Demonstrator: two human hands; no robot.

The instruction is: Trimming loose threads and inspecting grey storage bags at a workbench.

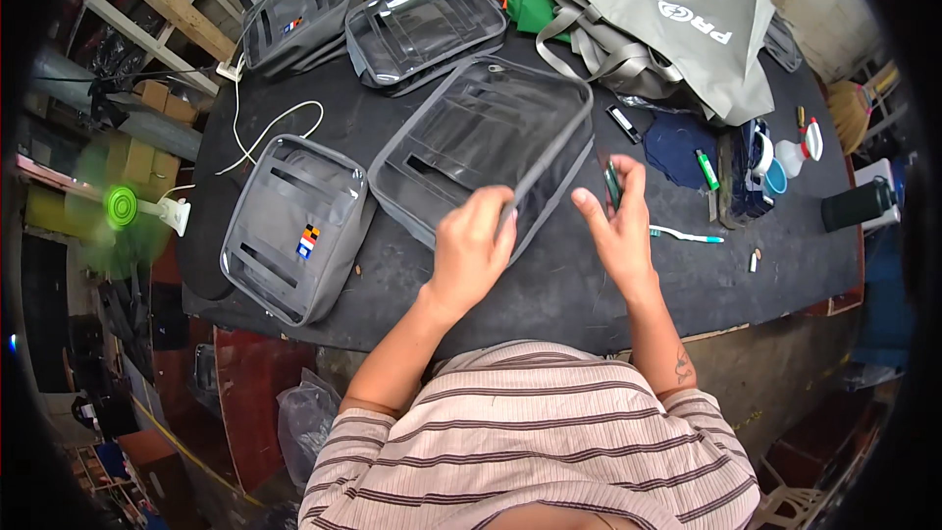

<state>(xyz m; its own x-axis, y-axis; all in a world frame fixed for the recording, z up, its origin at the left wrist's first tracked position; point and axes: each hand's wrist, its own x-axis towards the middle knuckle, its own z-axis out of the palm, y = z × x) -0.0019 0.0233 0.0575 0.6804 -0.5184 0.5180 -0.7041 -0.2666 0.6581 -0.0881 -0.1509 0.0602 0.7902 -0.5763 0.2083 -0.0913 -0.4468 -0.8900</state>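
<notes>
Room: we work at a dark table [549, 285] in a cluttered workshop, with a green fan [123, 206] beyond its left edge.
Pouch: the clear pouch [481, 152] with grey trim lies open on the table just ahead of our fingers, its near edge lifted.
Left hand: our left hand [471, 255] pinches the pouch's near edge, thumb and fingers clamped on the grey trim.
Right hand: our right hand [613, 226] holds a small dark item [612, 185] upright between thumb and fingertips, just right of the pouch; we cannot tell what the item is.
Done, as we judge it: the pouch looks unzipped and held open; as far as we can see through its clear panel, it looks empty.
Left, as we judge it: the dark item is not yet in, and small things are out on the table.
Right of the fingers: a toothbrush [687, 235] lies near our right hand; farther off are a green lighter [707, 169], a folded navy cloth [679, 145] and a small spray bottle [797, 149].
Left of the fingers: a grey pouch [292, 228] lies flat and closed.
Beyond the fingers: two more pouches [422, 27] [294, 20] and a grey tote [677, 25] sit at the far side, and a white cable [257, 132] trails across.
</notes>
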